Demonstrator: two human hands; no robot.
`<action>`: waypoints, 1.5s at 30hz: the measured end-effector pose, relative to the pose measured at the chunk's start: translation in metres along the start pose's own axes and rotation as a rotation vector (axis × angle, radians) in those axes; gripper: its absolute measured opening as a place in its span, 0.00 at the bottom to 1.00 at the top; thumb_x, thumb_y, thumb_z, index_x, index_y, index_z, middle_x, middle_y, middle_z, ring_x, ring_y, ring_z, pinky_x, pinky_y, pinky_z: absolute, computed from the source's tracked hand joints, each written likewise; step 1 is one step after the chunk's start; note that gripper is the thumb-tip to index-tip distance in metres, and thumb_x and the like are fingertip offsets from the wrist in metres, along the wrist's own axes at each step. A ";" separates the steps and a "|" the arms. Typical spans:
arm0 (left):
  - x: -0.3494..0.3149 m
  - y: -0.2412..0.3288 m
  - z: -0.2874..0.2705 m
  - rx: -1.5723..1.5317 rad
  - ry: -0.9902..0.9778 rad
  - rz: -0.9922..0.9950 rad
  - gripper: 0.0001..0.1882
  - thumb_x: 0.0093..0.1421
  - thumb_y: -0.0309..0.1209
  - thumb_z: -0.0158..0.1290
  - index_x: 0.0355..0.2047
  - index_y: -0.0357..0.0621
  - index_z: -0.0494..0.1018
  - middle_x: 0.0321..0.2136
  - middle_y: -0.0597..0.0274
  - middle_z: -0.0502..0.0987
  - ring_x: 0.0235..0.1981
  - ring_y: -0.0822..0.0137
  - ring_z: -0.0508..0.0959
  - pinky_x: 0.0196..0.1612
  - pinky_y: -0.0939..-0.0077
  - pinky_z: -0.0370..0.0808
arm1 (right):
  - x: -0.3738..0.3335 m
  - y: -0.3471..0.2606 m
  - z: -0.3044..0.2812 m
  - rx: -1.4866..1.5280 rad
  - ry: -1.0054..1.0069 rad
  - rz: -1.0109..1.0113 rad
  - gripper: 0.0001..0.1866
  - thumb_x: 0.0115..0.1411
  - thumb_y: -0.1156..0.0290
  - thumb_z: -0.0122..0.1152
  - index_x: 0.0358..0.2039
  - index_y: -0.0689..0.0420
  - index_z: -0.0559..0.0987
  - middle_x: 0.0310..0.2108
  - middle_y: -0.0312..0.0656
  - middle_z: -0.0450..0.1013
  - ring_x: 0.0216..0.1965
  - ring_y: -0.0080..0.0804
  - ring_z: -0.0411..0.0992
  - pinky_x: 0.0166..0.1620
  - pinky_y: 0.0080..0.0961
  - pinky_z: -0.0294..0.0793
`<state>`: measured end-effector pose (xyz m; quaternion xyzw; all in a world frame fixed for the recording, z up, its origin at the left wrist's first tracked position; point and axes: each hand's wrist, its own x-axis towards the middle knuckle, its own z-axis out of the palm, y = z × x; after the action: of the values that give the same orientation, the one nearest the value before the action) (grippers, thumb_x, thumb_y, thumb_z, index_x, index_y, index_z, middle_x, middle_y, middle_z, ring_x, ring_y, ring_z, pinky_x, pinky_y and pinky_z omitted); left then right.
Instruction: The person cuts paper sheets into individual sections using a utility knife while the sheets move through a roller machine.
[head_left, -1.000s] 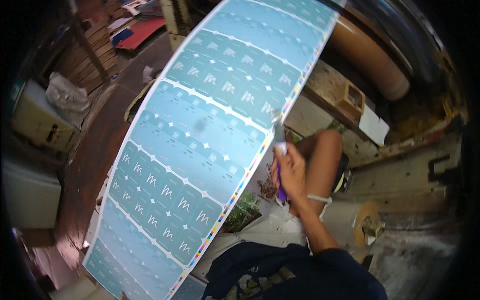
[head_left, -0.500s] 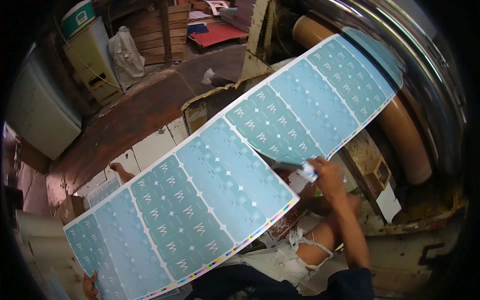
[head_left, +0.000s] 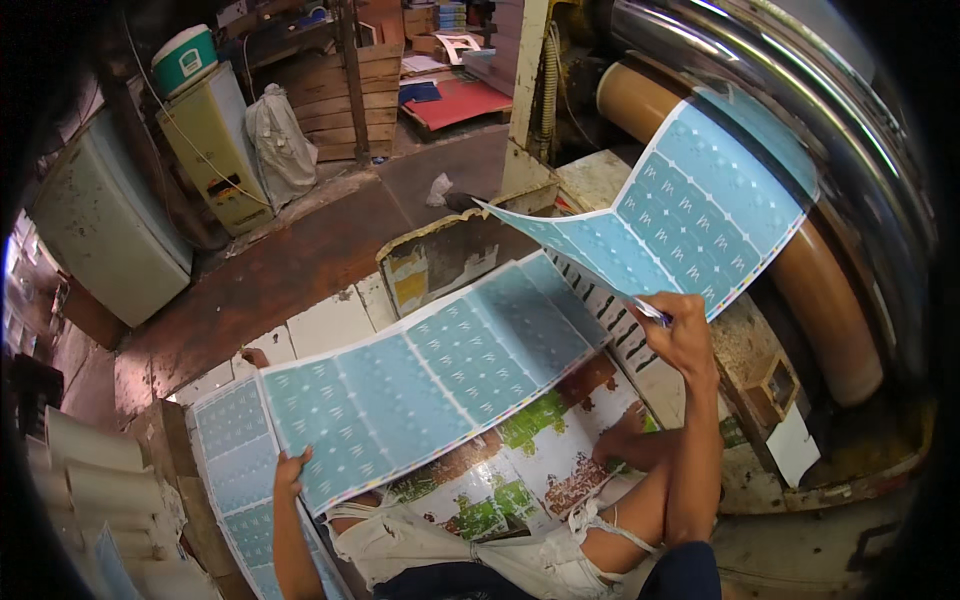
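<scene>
My left hand (head_left: 290, 472) grips the near left corner of a long printed teal and light-blue sheet (head_left: 400, 365). The sheet slopes across my lap, its far right end resting near a slotted edge. My right hand (head_left: 680, 328) is closed around a small blue-and-white cutter (head_left: 655, 314), mostly hidden by the fingers. Just beside it is the cut lower edge of the printed web (head_left: 690, 200), which hangs from the roller and curls up at its free left corner. Whether my right fingers also touch the web, I cannot tell.
A shiny metal cylinder (head_left: 780, 60) and a brown roller (head_left: 820, 310) stand at the right. More printed sheets (head_left: 235, 430) lie at the left. Below me is a board with green and brown print (head_left: 520, 470). A bit of skin (head_left: 256, 357) shows beyond the sheet, unclear whose.
The sheet, half cut through before, is now separate from the web. Its right end has dropped, and the web's free edge has sprung up. My left hand has moved right and up.
</scene>
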<state>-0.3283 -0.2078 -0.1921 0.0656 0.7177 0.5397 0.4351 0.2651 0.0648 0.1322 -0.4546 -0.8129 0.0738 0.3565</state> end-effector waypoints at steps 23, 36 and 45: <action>-0.142 0.079 0.186 -0.288 -0.741 -0.160 0.28 0.57 0.17 0.56 0.57 0.34 0.60 0.48 0.52 0.73 0.48 0.59 0.75 0.51 0.64 0.75 | -0.007 -0.124 0.120 0.448 -1.434 -0.132 0.25 0.43 0.56 0.76 0.32 0.63 0.79 0.26 0.46 0.76 0.29 0.37 0.77 0.32 0.32 0.77; -0.114 0.061 0.064 -0.088 -0.517 0.087 0.27 0.58 0.19 0.53 0.58 0.34 0.59 0.47 0.49 0.74 0.44 0.59 0.78 0.46 0.63 0.78 | -0.005 0.145 -0.058 0.226 0.713 0.715 0.17 0.66 0.59 0.52 0.41 0.61 0.79 0.18 0.36 0.71 0.13 0.18 0.66 0.14 0.17 0.63; -0.117 0.079 0.016 -0.045 -0.529 0.110 0.23 0.59 0.21 0.53 0.55 0.32 0.62 0.43 0.52 0.76 0.38 0.62 0.80 0.42 0.66 0.79 | -0.026 0.146 -0.057 0.328 0.459 0.649 0.15 0.67 0.60 0.51 0.40 0.59 0.77 0.19 0.36 0.71 0.13 0.17 0.65 0.14 0.17 0.62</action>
<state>-0.2745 -0.2299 -0.0620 0.2333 0.5623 0.5425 0.5789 0.4104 0.1166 0.0956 -0.6288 -0.5047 0.2071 0.5540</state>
